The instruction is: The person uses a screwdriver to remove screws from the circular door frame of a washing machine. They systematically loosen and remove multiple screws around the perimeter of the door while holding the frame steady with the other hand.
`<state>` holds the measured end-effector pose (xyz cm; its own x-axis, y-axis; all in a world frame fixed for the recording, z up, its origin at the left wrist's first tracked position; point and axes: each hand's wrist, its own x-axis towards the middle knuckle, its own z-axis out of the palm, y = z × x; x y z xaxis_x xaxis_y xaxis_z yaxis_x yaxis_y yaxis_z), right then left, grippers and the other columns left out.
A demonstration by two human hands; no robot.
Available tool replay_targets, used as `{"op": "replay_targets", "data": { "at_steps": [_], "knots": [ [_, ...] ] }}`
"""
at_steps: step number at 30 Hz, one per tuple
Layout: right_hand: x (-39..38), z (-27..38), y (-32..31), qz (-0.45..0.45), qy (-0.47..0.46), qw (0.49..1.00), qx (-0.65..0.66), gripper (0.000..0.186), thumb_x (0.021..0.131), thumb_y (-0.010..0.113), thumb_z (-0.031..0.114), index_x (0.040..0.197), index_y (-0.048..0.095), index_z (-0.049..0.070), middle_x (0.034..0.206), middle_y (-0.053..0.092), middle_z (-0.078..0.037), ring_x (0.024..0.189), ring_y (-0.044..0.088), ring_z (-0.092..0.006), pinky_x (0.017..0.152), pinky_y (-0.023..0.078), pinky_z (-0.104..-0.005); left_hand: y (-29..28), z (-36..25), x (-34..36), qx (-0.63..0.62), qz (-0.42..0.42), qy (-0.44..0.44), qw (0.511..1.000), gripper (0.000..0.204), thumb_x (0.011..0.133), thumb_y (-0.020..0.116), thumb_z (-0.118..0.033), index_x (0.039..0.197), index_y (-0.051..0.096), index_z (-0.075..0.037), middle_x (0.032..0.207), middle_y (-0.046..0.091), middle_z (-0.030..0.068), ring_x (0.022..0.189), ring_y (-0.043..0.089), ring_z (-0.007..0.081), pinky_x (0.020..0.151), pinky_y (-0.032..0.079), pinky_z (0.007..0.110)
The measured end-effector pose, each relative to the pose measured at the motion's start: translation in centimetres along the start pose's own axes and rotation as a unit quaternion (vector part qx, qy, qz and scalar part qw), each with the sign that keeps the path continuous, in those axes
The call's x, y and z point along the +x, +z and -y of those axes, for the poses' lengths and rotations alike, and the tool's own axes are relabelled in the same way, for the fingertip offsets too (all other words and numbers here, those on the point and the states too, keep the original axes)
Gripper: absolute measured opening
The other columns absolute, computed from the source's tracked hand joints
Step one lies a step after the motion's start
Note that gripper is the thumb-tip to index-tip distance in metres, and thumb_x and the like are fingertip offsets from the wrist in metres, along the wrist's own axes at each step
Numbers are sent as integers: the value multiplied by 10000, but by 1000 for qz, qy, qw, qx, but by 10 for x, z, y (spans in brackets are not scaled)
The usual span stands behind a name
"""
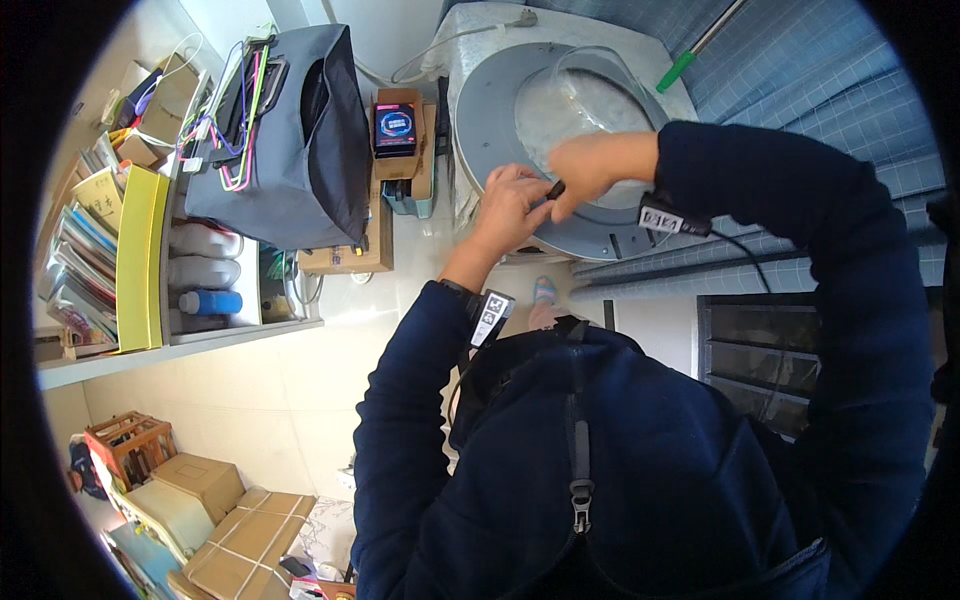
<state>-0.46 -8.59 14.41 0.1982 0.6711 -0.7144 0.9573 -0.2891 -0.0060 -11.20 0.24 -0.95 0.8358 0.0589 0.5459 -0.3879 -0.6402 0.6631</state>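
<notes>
A large round grey ring-shaped piece (pixel 487 120) lies on a surface covered with pale cloth, at the top middle. Inside it is a whitish, cloudy centre, and a clear curved plastic piece (pixel 600 62) stands up from its far side. At the near edge of the ring both my hands meet. My right hand (pixel 592 168) pinches a small black piece (pixel 556 189), too small to name. Close beside it, my left hand (pixel 510 208) has its fingers bent, the tips at the black piece and the rim; what they grip is hidden.
Blue checked curtains (pixel 830 90) hang along the right, with a green-handled rod (pixel 676 72) against them. Left of the ring stand an open carton (pixel 398 130) and a dark fabric bag (pixel 290 150). A shelf (pixel 250 335) holds books and a blue bottle (pixel 210 302). Cardboard boxes (pixel 250 540) sit lower left.
</notes>
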Motion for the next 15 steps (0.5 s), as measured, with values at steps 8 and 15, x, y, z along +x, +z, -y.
{"op": "replay_targets", "data": {
  "at_steps": [8,15],
  "knots": [
    [-1,-11,21,-25,-28,996,-84,186,798,665,283,789,719,105,737,680,-130,693,669,-259,593,490,-387,8,-15,-1,-20,20,-62,998,207,786,713,-204,970,702,-110,908,672,59,1002,559,261,913,382,418],
    [-8,4,35,-213,-136,930,-267,186,785,618,231,701,686,79,744,680,-137,741,679,-305,631,513,-432,3,-2,1,27,1,18,999,170,772,712,-210,912,706,-114,859,683,29,947,569,249,914,380,432]
  ]
}}
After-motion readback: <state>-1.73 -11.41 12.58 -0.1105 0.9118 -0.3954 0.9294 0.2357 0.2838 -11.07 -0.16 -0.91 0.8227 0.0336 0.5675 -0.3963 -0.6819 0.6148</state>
